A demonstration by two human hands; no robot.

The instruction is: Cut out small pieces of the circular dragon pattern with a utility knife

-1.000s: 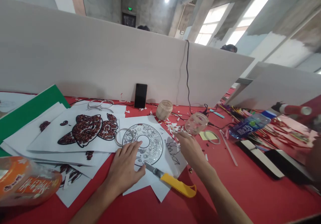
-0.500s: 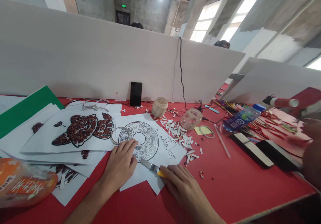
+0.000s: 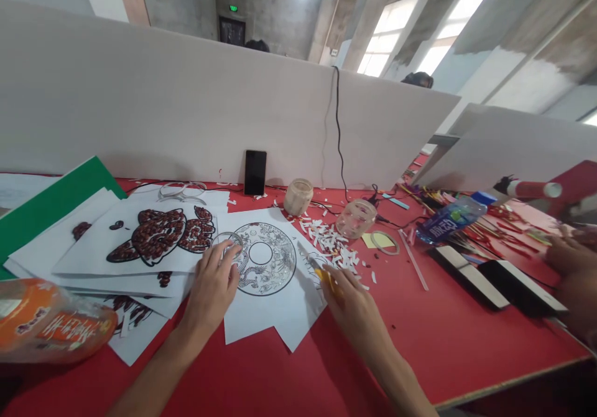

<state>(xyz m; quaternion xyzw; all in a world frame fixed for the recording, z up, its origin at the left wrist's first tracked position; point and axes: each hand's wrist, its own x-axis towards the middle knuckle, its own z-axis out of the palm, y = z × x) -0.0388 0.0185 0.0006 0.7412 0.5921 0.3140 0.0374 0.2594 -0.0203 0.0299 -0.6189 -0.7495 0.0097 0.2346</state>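
My left hand [image 3: 211, 286] is open, its fingers stretched over the left side of a sheet with a round line drawing [image 3: 275, 274]. The fingertips overlap a thin tape ring [image 3: 237, 238]; whether they press on it I cannot tell. My right hand [image 3: 352, 302] is closed round the yellow handle of a utility knife [image 3: 321, 274]. Its blade points up and left over the sheet's right part, by a smaller line drawing. Small white scraps [image 3: 329, 239] lie just beyond the knife.
Left of the sheet are bean-covered pictures [image 3: 158, 236], a green board [image 3: 60, 202] and an orange packet [image 3: 56, 323]. Behind stand a phone [image 3: 255, 173] and two jars [image 3: 298, 196]. At right lie a bottle [image 3: 454, 218], black-and-white blocks [image 3: 469, 277] and another person's hand [image 3: 566, 258].
My right hand has lifted the knife away from the circle's lower edge, up and to the right. My left hand has slid left and up, uncovering more of the drawing.
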